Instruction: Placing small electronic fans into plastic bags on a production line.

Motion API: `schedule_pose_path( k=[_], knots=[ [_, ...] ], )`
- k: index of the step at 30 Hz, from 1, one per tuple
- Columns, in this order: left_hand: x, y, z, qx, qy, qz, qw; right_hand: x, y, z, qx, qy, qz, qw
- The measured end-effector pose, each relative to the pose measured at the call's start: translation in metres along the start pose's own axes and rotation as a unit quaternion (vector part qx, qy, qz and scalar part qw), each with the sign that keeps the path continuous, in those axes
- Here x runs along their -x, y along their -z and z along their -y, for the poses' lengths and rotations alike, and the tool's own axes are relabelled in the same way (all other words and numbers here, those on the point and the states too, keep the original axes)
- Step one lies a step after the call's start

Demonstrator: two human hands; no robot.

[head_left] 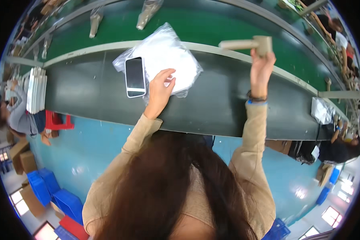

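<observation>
At left we see the phone point(135, 78) lying by the left edge of the clear plastic bags point(160, 52), with our left hand point(160, 91) over them, fingers loosely curled — whether they pinch any plastic, we cannot tell. At right, our right hand point(261, 68) grasps the beige hammer-shaped piece point(263, 45) by its thick end (its long arm is blurred), raised near the pale rail point(212, 49). A slack grip could drop it — and tugged plastic could drag the phone.

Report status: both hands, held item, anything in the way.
Right hand holding up beige hammer-shaped item. Left hand over plastic bags, fingers curled, contact unclear. Phone beside left hand, possibly in the way.
</observation>
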State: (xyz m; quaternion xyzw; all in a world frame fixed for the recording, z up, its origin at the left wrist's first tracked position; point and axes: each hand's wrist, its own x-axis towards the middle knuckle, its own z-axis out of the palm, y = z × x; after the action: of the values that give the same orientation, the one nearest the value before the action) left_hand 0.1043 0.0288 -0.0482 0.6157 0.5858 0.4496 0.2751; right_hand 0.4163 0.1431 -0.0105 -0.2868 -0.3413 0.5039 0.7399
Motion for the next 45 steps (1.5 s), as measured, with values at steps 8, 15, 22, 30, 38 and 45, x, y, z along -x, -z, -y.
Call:
schedule_pose_path(
  k=[8, 15, 22, 30, 38, 45],
  knots=[
    [-0.002, 0.019, 0.008, 0.135, 0.045, 0.031, 0.989, 0.154, -0.086, -0.064, 0.155, 0.143, 0.06, 0.976],
    [0.003, 0.026, -0.002, 0.274, 0.064, 0.053, 0.958, 0.17, -0.102, -0.089, 0.213, 0.181, 0.071, 0.958],
    [0.0, 0.03, -0.009, 0.338, 0.033, 0.063, 0.939, 0.178, -0.108, -0.097, 0.175, 0.224, 0.044, 0.958],
    [-0.017, 0.054, -0.031, 0.49, 0.083, 0.097, 0.862, 0.158, -0.134, -0.047, 0.447, 0.189, 0.212, 0.848],
    [-0.044, 0.065, -0.031, 0.302, -0.001, 0.043, 0.952, 0.127, -0.161, -0.026, 0.52, 0.179, 0.376, 0.745],
    [-0.043, 0.061, -0.03, 0.299, -0.029, 0.062, 0.952, 0.113, -0.16, -0.039, 0.571, 0.117, 0.424, 0.694]
  ],
)
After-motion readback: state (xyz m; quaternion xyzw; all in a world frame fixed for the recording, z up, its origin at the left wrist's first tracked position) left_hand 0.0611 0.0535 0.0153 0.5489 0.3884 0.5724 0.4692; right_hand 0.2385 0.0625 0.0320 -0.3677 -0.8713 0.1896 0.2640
